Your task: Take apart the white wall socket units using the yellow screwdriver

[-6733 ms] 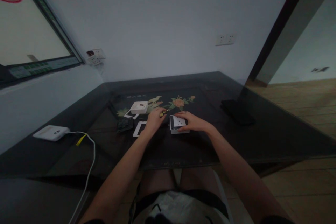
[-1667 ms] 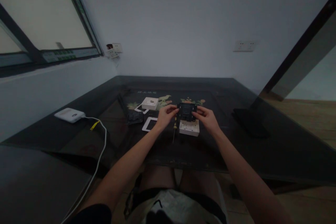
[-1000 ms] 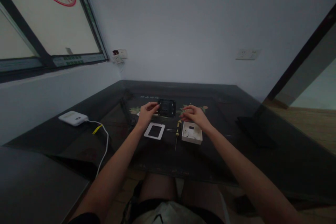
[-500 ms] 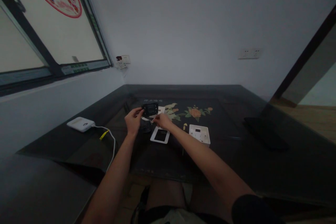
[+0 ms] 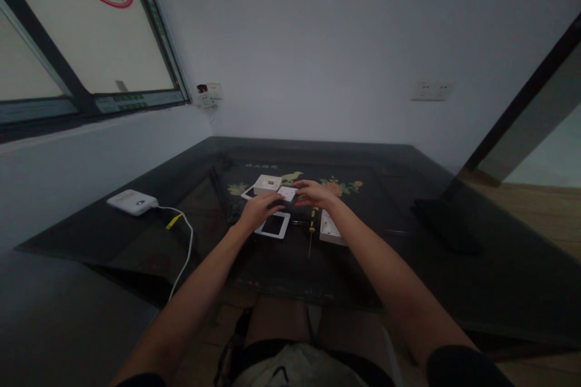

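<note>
A small white square panel (image 5: pixel 287 193) with dark marks on its face is held above the table between my two hands. My left hand (image 5: pixel 256 213) grips its left edge, fingers bent. At its right edge, my right hand (image 5: pixel 315 195) has the thumb and fingers closed on it. Just beyond my left hand sits an open white mounting box (image 5: pixel 267 184), over the corner of a white frame (image 5: pixel 247 193). Nearer me lies another white frame (image 5: pixel 285 227) with a dark opening. Beside my right forearm are a screwdriver (image 5: pixel 312 227) with a yellow-and-black handle and a second white box (image 5: pixel 331 231), partly hidden.
On the dark table (image 5: pixel 385 278) with painted flowers, a white device (image 5: pixel 132 201) trails a white cable (image 5: pixel 189 242) with a yellow tag (image 5: pixel 173 221) at the left. A flat black object (image 5: pixel 447 227) lies at the right. Wall sockets (image 5: pixel 430 91) are behind.
The black-backed piece my left hand held up is no longer seen there; a white panel is now between both hands. My right hand has moved right, uncovering the white mounting box and the screwdriver.
</note>
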Available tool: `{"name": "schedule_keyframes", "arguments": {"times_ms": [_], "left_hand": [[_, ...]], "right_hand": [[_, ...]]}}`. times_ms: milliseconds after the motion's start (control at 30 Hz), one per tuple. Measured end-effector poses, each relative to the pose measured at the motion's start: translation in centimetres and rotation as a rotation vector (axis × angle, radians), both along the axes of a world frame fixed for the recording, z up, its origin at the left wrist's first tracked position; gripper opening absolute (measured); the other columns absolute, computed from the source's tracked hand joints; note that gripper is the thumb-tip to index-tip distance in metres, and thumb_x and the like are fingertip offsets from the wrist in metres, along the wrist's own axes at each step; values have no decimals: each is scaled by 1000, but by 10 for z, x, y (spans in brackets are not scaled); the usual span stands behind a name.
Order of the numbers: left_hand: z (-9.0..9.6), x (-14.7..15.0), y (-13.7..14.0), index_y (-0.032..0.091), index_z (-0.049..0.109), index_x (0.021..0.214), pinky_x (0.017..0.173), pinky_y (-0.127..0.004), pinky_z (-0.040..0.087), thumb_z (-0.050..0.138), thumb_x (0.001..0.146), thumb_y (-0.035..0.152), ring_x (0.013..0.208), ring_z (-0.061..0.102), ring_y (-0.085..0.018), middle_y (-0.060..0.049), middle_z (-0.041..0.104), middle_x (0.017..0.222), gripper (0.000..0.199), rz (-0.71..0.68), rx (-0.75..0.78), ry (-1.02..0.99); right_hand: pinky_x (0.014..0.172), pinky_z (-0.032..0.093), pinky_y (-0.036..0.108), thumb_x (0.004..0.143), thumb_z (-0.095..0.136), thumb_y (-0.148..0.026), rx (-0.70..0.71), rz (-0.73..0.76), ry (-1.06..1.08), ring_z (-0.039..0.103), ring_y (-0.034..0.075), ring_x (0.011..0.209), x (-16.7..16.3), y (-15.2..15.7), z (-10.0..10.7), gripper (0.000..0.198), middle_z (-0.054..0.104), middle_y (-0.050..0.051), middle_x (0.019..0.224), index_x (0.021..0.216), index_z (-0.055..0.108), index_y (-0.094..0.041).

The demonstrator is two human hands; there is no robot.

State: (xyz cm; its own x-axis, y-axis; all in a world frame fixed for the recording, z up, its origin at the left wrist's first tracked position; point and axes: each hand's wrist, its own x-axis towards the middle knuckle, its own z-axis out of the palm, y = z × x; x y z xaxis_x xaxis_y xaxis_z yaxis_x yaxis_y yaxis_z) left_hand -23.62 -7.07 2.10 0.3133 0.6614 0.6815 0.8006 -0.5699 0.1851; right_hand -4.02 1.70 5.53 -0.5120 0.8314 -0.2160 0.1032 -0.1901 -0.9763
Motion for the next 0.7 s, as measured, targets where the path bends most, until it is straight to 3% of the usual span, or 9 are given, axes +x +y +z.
{"name": "schedule_keyframes", "arguments": {"times_ms": [167, 267, 400, 533, 600, 700], "left_hand": [[0, -6, 0, 24, 64, 107, 89, -30, 49, 47, 94, 22, 104, 63, -20, -5, 68, 111, 22, 219, -194, 96], [-3, -9, 1, 26, 63, 110, 84, -30, 50, 49, 90, 17, 101, 64, -21, -4, 69, 110, 26, 270, -289, 176], [-6, -10, 4, 25, 66, 103, 83, -31, 50, 50, 88, 16, 96, 64, -22, -5, 69, 103, 24, 296, -312, 202], [-7, -6, 4, 21, 68, 97, 85, -35, 49, 50, 87, 16, 98, 62, -25, -9, 67, 101, 21, 290, -302, 208], [-7, -1, 4, 22, 68, 101, 89, -35, 48, 50, 89, 18, 102, 61, -24, -9, 66, 104, 22, 248, -294, 211], [-9, 8, 4, 25, 65, 113, 97, -32, 45, 51, 91, 24, 110, 58, -20, -6, 65, 114, 26, 77, -291, 233]], "right_hand": [[55, 58, 26, 77, 64, -4, 67, -169, -62, 63, 10, 55, 8, 17, -6, 46, 69, 6, 89, 121, 55, -14], [53, 55, 25, 74, 71, -9, 85, -269, -103, 61, 10, 56, 8, 24, -8, 51, 69, 10, 94, 122, 54, -9], [65, 56, 30, 82, 68, -22, 71, -294, -138, 65, 16, 74, 3, 26, -11, 41, 65, 10, 105, 119, 55, -10], [81, 53, 41, 91, 56, -34, 47, -254, -162, 61, 21, 99, -6, 24, -16, 34, 58, 8, 118, 120, 54, -16], [81, 53, 41, 91, 56, -33, 52, -246, -174, 61, 20, 98, -9, 25, -21, 34, 59, 8, 118, 120, 54, -16], [78, 54, 40, 87, 61, -33, 81, -220, -163, 63, 21, 93, -11, 27, -24, 37, 62, 10, 111, 118, 56, -13]]}}
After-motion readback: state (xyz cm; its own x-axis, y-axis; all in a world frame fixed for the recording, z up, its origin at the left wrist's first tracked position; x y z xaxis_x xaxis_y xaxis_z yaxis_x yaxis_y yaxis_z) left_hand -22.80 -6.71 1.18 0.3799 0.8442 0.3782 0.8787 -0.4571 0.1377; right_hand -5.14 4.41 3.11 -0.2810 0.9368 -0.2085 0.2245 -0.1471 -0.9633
